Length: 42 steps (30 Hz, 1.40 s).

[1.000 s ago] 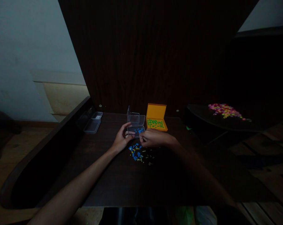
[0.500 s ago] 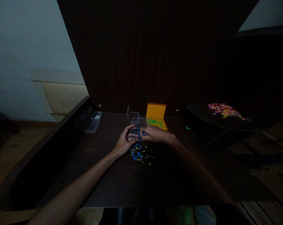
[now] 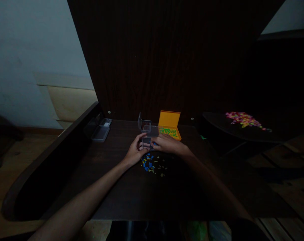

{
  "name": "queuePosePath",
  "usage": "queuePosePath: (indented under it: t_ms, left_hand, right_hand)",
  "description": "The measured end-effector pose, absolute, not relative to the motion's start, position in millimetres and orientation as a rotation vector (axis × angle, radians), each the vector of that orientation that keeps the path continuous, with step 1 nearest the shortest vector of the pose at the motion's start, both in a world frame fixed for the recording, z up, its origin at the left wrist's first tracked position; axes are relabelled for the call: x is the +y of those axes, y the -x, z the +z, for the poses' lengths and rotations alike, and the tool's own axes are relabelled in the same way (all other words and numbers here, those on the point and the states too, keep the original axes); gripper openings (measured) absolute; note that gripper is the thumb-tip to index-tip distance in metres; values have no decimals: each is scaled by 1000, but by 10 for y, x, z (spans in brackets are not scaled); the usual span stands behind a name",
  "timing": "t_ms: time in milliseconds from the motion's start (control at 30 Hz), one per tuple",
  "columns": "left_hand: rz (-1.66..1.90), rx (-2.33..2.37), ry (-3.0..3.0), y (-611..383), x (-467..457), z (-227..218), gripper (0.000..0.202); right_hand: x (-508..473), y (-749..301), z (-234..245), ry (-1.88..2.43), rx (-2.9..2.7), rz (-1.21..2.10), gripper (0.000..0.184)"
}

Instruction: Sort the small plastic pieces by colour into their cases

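Observation:
My left hand point(image 3: 134, 152) grips the left side of a clear plastic box point(image 3: 152, 133), thumb at the near edge and fingers around the side. Over the same box is my right hand point(image 3: 167, 144), its fingers curled together and reaching inside. Small blue bits show by its fingertips, but whether they are pinched or lie in the box I cannot tell. Just in front of the box, loose blue pieces point(image 3: 150, 165) and small pale yellow pieces point(image 3: 162, 174) are scattered on the dark wooden table point(image 3: 121, 197).
An open orange case point(image 3: 169, 118) holding green pieces point(image 3: 168, 131) stands behind my right hand. A small clear case point(image 3: 145, 123) with its lid up is behind the box. Another open clear case point(image 3: 101, 133) lies at left. Pink and yellow pieces point(image 3: 246, 119) are heaped on the right-hand surface.
The whole view has shifted slightly, so everything sits a little further right. Both hands stay at the box, with the right fingers moved only slightly within it.

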<state>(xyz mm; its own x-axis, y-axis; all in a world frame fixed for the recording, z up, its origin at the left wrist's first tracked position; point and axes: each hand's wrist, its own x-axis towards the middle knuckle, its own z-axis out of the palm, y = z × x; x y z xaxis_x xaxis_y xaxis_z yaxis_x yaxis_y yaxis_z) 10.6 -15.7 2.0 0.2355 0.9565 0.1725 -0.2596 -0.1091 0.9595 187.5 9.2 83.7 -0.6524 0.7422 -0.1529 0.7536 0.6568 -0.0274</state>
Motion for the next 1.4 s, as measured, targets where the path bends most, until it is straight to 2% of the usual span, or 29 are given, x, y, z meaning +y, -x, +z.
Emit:
queuePosePath:
  t_ms: [300, 567, 1400]
  left_hand:
    - [1244, 762, -1201, -70, -115, 18, 65]
    - [1230, 740, -1207, -64, -114, 13, 65]
    - [1253, 769, -1198, -59, -91, -11, 65]
  right_hand:
    - [70, -1882, 916, -1264, 2741, -22, 28]
    - [78, -1866, 890, -1311, 2752, -55, 33]
    - [74, -1830, 869, -1408, 2695, 35, 30]
